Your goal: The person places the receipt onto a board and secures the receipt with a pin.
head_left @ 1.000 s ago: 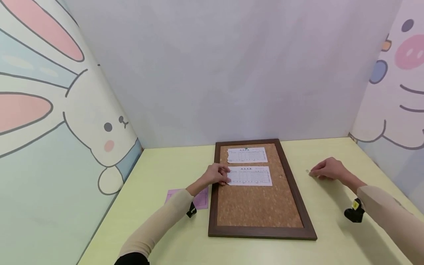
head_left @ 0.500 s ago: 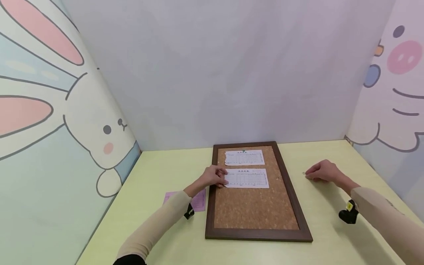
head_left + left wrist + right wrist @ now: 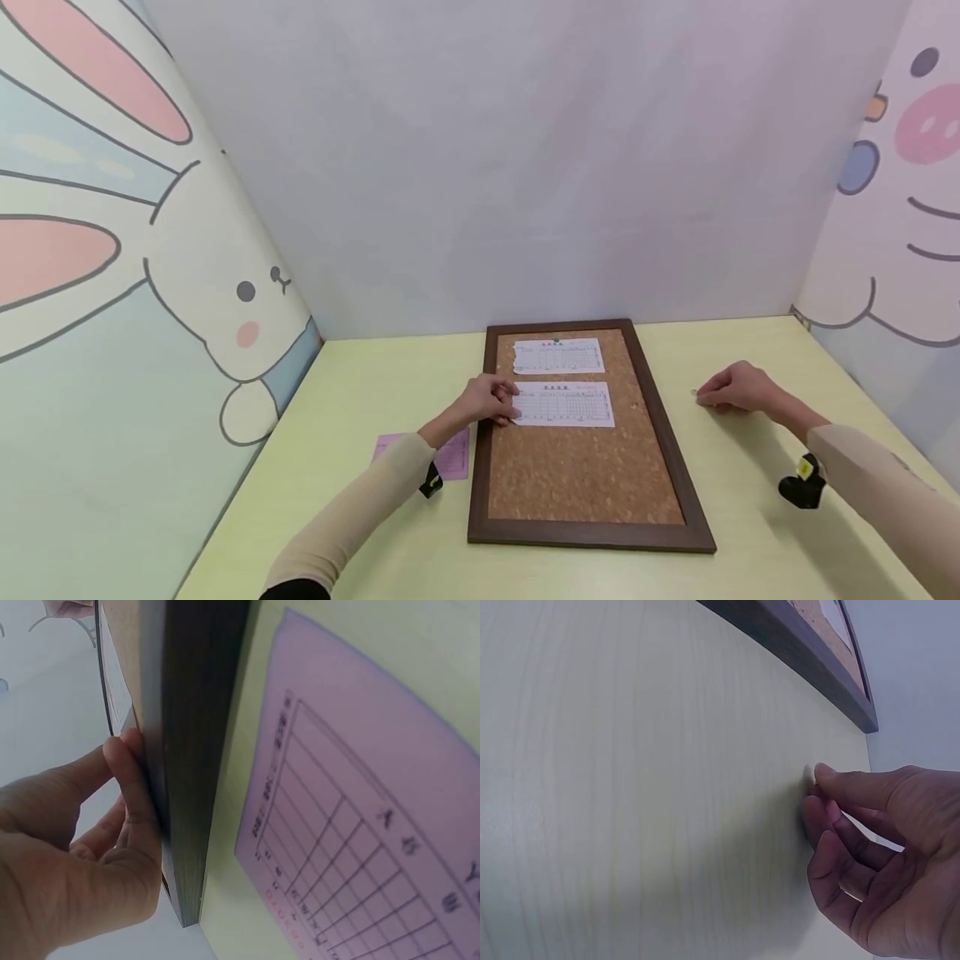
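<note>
My left hand [image 3: 489, 400] reaches over the left frame edge of a cork board [image 3: 581, 475] and pinches the left edge of a white printed form [image 3: 564, 405]. This form lies flat across the middle of the cork. Off to the right on the table, thumb and fingertips of my right hand [image 3: 738, 387] come together at a small pale round piece [image 3: 808, 774], which pokes out past the thumb tip. Fingers cover most of that piece, so its kind is hidden.
Above the gripped form, a second white form [image 3: 558, 357] with a ragged left edge hangs under a green pin [image 3: 557, 340]. A purple printed form [image 3: 352, 772] lies on the table [image 3: 390, 383] left of the board, partly behind my left sleeve. Painted walls enclose the table.
The head view sways slightly. My left hand keeps its grip on the white form, and my right hand stays at the same spot on the table with the small piece.
</note>
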### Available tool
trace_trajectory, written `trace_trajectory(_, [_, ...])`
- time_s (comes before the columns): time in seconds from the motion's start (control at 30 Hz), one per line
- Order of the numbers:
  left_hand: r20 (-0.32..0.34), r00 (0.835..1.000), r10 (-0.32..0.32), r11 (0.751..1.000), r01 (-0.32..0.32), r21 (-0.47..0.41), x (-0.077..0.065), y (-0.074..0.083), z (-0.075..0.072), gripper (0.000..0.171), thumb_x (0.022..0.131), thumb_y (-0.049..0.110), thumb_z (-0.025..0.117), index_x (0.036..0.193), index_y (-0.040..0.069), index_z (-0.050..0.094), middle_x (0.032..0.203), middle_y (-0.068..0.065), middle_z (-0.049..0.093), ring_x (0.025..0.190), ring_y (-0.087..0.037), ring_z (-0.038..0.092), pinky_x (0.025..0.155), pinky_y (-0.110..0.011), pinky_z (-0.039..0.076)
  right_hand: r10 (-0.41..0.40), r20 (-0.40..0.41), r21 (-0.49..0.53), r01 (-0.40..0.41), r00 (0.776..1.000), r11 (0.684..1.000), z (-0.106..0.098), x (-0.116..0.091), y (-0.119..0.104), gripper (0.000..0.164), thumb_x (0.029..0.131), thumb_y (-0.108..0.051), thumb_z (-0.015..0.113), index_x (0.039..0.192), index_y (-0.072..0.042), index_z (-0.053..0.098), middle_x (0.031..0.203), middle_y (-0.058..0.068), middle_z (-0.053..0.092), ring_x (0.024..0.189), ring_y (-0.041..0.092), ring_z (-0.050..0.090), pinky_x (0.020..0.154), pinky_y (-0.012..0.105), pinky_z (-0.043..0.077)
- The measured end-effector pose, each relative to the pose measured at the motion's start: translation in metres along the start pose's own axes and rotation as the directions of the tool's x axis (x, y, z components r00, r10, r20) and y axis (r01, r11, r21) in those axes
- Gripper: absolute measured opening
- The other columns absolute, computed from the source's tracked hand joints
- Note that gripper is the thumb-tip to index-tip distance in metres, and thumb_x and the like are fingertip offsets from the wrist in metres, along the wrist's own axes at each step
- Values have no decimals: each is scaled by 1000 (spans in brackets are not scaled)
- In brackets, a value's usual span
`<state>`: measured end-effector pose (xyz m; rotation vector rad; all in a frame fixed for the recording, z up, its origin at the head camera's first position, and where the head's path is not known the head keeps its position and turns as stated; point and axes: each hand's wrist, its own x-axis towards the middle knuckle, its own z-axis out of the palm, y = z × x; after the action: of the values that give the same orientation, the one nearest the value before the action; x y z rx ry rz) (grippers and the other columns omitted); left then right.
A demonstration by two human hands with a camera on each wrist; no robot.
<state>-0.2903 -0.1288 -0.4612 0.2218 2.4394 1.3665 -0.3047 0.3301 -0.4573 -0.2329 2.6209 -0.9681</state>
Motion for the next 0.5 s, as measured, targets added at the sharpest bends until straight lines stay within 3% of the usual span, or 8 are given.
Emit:
trace_trajectory(0.23, [6, 1000, 21, 1000, -21, -12, -2, 3, 0, 29, 85, -2, 80, 111, -5, 68, 73, -3, 60, 54, -8, 62, 54, -23, 58, -15, 8, 16, 15, 1000, 1000, 0, -6, -13, 28, 93, -16, 74, 106, 9, 75, 74, -2, 71, 61, 7, 55, 53, 24, 46])
trace_trajectory(0.5, [3, 1000, 7, 1000, -7, 16, -3, 3, -1, 34, 82, 2, 84, 112, -3, 67, 75, -3, 62, 55, -8, 62, 55, -22, 58, -70, 21, 89, 68, 997, 994, 14, 3, -50, 26, 97, -13, 69, 108, 10, 73, 82, 6, 76, 70, 10, 66, 56, 26, 52])
